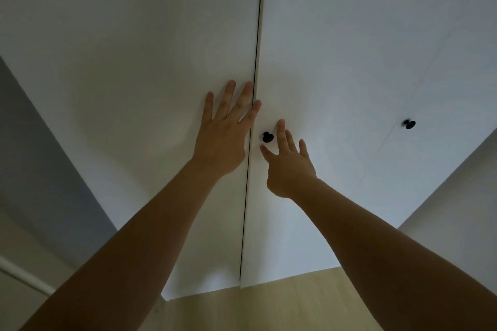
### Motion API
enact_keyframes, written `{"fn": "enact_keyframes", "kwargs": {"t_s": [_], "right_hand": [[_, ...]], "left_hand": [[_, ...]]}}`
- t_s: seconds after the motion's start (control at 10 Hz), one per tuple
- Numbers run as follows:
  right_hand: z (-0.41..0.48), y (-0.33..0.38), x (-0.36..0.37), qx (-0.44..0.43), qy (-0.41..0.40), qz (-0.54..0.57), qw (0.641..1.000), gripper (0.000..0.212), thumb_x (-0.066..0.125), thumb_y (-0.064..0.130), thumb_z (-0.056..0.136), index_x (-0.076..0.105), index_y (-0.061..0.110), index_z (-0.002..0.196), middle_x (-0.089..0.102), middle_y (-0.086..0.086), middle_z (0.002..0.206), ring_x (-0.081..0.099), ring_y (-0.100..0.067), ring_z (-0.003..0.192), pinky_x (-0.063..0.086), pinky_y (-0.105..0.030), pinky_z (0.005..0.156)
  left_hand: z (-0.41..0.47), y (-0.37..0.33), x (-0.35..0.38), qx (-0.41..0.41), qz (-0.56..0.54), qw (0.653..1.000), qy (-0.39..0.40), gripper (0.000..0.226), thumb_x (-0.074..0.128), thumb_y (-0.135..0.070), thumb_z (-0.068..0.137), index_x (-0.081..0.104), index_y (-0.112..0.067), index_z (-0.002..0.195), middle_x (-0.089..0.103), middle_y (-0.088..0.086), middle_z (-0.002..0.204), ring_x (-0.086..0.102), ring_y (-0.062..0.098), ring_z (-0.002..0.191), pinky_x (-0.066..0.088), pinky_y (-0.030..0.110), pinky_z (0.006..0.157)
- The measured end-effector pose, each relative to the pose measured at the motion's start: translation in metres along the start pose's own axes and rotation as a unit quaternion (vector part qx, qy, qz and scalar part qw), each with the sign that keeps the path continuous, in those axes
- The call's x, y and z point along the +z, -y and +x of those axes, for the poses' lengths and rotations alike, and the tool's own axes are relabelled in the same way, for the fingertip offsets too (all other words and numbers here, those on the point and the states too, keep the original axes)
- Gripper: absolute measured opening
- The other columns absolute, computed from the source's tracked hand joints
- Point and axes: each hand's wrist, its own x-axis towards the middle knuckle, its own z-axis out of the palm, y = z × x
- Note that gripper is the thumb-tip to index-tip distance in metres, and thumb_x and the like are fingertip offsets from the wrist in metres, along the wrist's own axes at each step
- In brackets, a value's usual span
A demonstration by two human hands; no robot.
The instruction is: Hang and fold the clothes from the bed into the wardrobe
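Wardrobe (349, 62) doors closed. Left hand (223, 137) flat on left door, fingers (228, 97) spread. Right hand (289, 166) fingers apart, empty, just beside black knob (267, 137), thumb below it.

Two bare, sleeveless forearms (150, 236)
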Motion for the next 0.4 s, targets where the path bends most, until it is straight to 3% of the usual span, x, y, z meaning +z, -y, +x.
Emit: {"fn": "enact_keyframes", "kwargs": {"t_s": [0.3,0.4], "right_hand": [[0.016,-0.0006,0.0013,0.007,0.01,0.004,1.0,0.079,0.052,0.028,0.093,0.007,0.032,0.158,-0.046,-0.013,0.151,-0.027,-0.029,0.148,-0.009,-0.052,0.12],[0.0085,-0.0057,0.0018,-0.014,-0.031,0.056,0.998,0.078,0.053,0.026,0.094,0.009,0.036,0.158,-0.038,-0.008,0.156,-0.022,-0.025,0.15,-0.005,-0.05,0.122]], "left_hand": [[0.008,-0.0031,0.0083,-0.019,0.024,1.0,-0.003,0.079,0.031,-0.033,0.086,0.007,-0.022,0.161,-0.013,0.011,0.167,-0.013,0.038,0.152,0.007,0.064,0.119],[0.0039,-0.0059,0.0028,-0.028,0.008,1.0,0.01,0.079,0.027,-0.029,0.085,0.006,-0.021,0.161,-0.014,0.01,0.167,-0.014,0.038,0.152,0.006,0.063,0.12]]}}
